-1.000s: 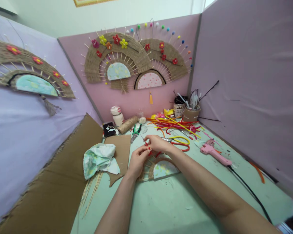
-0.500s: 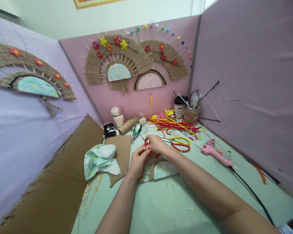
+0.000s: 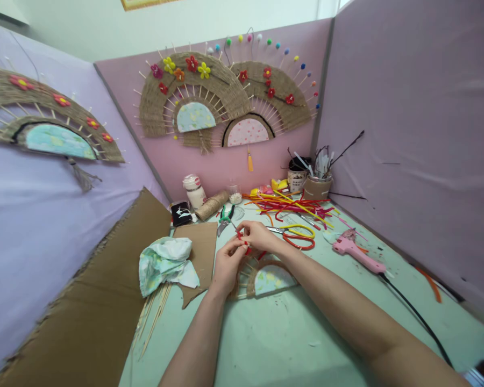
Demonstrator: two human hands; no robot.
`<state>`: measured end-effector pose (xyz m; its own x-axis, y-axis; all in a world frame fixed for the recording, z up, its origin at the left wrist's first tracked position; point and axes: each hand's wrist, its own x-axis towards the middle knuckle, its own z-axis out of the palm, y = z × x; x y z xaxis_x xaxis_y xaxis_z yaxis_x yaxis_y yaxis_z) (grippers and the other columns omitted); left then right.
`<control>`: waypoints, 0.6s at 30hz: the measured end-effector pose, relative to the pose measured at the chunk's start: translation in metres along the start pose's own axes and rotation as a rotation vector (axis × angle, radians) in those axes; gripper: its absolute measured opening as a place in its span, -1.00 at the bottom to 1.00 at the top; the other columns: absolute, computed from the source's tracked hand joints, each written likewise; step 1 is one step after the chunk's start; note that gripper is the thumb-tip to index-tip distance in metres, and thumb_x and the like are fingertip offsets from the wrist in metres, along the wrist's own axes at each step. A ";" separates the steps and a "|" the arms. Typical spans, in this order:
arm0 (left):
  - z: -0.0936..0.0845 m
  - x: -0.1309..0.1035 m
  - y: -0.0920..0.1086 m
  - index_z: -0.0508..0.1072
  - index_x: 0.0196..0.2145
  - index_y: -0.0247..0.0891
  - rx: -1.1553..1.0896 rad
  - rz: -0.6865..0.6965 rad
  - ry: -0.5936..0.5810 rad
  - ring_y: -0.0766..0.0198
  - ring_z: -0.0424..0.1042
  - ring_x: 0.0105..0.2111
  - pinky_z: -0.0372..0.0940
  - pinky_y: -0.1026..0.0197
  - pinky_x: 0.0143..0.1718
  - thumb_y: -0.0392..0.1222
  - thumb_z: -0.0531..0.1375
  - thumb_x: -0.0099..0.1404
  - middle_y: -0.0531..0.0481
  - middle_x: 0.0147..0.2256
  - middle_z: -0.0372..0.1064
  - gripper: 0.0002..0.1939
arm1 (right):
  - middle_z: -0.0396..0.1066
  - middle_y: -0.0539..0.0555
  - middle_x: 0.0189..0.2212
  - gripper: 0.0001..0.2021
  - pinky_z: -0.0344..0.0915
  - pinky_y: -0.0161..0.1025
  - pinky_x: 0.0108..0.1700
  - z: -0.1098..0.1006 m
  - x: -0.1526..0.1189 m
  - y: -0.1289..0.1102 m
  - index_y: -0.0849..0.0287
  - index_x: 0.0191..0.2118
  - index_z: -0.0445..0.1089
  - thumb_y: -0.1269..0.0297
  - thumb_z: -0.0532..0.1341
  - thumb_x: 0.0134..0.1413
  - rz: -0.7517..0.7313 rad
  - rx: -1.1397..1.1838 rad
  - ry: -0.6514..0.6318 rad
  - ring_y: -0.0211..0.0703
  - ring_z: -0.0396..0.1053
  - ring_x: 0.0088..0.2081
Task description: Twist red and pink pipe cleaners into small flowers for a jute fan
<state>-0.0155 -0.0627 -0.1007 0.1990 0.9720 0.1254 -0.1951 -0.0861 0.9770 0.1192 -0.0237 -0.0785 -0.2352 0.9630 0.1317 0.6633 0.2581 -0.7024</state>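
Note:
My left hand and my right hand meet above a small fan woven of brown twine on sticks. Both are closed, fingertips pinching a short red pipe cleaner; bits of it show between the fingers, and its full shape is hidden. The fan's pale blue-and-yellow cloth half-circle shows below my right wrist. Scissors with yellow and red handles lie to the right of my right hand. Just beyond the hands are green-handled pruning shears.
A pink glue gun with a black cord lies right. Loose pipe cleaners are heaped behind. Left are patterned cloth, cardboard and thin sticks. A twine roll, white bottle and twig pots stand at the back.
My fingers have shifted slightly on the red pipe cleaner, and my right hand sits a little lower. The view has tilted slightly; the other things lie where they were.

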 end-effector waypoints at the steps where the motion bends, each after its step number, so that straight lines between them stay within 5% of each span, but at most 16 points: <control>1: -0.001 0.000 0.000 0.54 -0.43 -0.27 -0.008 -0.001 -0.007 0.10 0.35 -0.05 0.22 0.12 -0.02 -0.16 0.28 0.02 -0.12 -0.06 0.40 -0.85 | 0.34 -0.08 -0.55 -0.74 0.10 -0.43 -0.46 0.002 0.000 0.002 0.20 -0.20 0.41 0.29 0.20 -0.09 -0.016 0.038 0.006 -0.34 0.24 -0.50; 5: -0.002 0.000 -0.001 0.54 -0.42 -0.28 0.001 -0.015 -0.027 0.10 0.35 -0.05 0.21 0.11 -0.01 -0.15 0.27 0.04 -0.12 -0.04 0.39 -0.84 | 0.25 -0.12 -0.62 -0.78 0.05 -0.45 -0.52 0.005 0.000 0.010 0.23 -0.27 0.42 0.32 0.22 -0.14 -0.045 0.204 -0.015 -0.37 0.16 -0.54; 11: -0.002 -0.001 0.004 0.55 -0.44 -0.27 0.016 -0.039 0.003 0.11 0.34 -0.04 0.22 0.17 -0.03 -0.16 0.29 0.01 -0.11 0.02 0.33 -0.85 | 0.32 -0.08 -0.57 -0.70 0.14 -0.44 -0.52 -0.009 -0.003 0.018 0.22 -0.16 0.40 0.26 0.20 -0.07 -0.010 0.431 -0.237 -0.36 0.24 -0.57; 18: -0.005 0.003 0.007 0.53 -0.47 -0.34 -0.199 -0.133 0.033 0.26 0.41 -0.29 0.30 0.23 -0.20 -0.22 0.33 -0.05 -0.06 -0.33 0.46 -0.84 | 0.44 -0.01 -0.48 -0.76 0.25 -0.41 -0.42 0.004 0.004 0.018 0.25 -0.21 0.41 0.43 0.15 -0.08 -0.065 0.389 -0.058 -0.32 0.35 -0.49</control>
<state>-0.0206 -0.0590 -0.0945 0.2042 0.9789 -0.0112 -0.3550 0.0847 0.9310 0.1274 -0.0159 -0.0930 -0.3151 0.9367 0.1524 0.3295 0.2586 -0.9081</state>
